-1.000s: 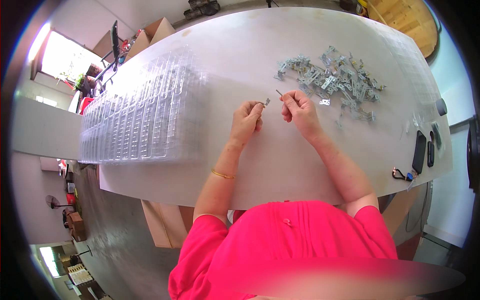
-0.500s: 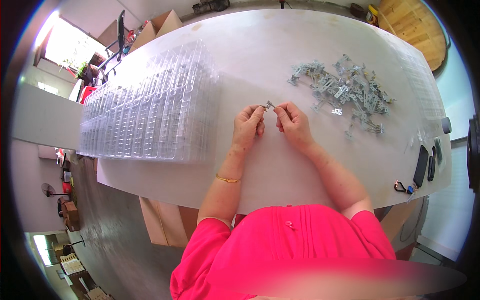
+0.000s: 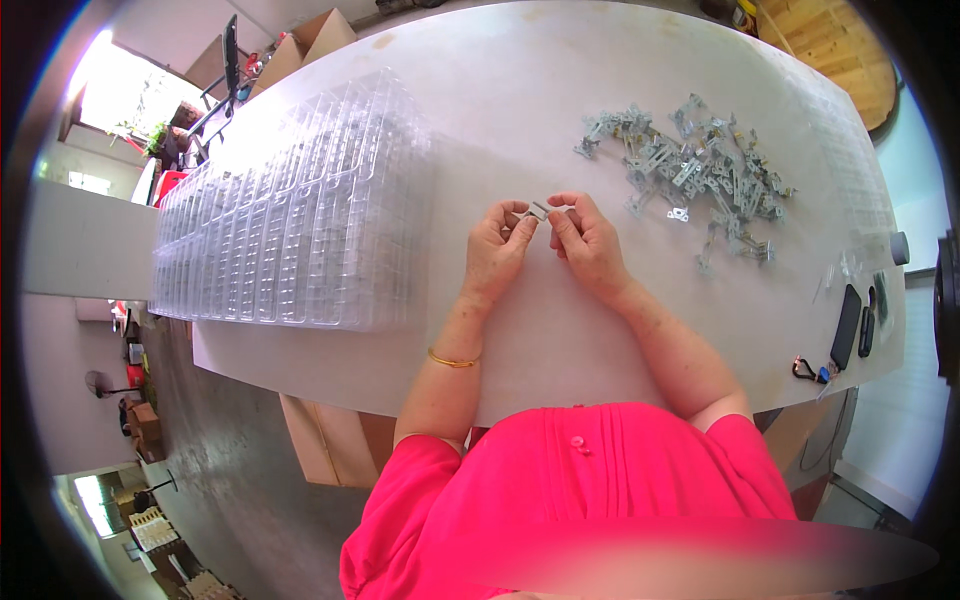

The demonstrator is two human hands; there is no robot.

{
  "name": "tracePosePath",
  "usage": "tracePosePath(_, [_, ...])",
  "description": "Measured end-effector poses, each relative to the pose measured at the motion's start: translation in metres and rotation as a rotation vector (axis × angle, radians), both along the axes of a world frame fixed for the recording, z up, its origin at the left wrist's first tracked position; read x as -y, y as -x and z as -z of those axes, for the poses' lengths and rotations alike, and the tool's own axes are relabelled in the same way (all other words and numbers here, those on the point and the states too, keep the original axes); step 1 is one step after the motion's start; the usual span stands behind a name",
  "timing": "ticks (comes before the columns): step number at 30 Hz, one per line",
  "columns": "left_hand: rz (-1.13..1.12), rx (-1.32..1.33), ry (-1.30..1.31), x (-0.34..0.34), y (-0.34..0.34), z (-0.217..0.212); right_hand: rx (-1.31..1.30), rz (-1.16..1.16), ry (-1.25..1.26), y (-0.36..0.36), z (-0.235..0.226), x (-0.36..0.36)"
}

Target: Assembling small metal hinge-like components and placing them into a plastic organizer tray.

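Note:
Between my two hands is a small metal bracket (image 3: pixel 539 211), silvery grey, its flat side showing. My left hand (image 3: pixel 497 250) pinches its left end between thumb and fingers. The fingertips of my right hand (image 3: pixel 588 245) grip its right end. Both hands are held over the table's middle, close together. To their right lies a loose pile of metal brackets (image 3: pixel 715 175), with several strays at its near edge. Left of my hands rises a stack of clear plastic trays (image 3: pixel 290 215) with many narrow compartments.
The pale table (image 3: pixel 500 110) has a curved far edge. More clear trays (image 3: pixel 850 170) stand along its right side. A black phone-like slab (image 3: pixel 845 327), a dark slim tool (image 3: pixel 867 325) and a keyring (image 3: pixel 808 371) lie near the right edge. Under the near edge sits a cardboard box (image 3: pixel 325 440).
The bracket has been turned in my fingers, so a flatter face now shows. My right index finger has lifted a little. The whole view has shifted slightly.

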State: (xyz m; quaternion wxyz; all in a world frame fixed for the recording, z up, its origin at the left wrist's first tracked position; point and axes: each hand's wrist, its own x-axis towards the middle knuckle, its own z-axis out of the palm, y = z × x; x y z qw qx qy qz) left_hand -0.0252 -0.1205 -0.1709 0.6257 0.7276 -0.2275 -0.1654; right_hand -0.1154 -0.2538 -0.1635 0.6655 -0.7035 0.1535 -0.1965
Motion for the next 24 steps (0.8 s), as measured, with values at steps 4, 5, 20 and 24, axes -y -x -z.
tracePosePath(4, [0.001, 0.09, -0.019, 0.001, 0.004, -0.004, 0.008, -0.047, -0.003, -0.002, 0.006, 0.003])
tracePosePath(5, [0.002, 0.11, -0.023, 0.001, 0.005, -0.005, 0.016, -0.037, 0.012, -0.002, 0.008, 0.004])
tracePosePath(20, [0.119, -0.127, 0.113, 0.0, 0.012, -0.016, 0.306, 0.215, 0.144, -0.007, 0.018, 0.012])
tracePosePath(24, [0.052, -0.474, 0.393, -0.011, -0.004, -0.013, 0.076, 0.11, -0.047, 0.0, 0.007, 0.004])
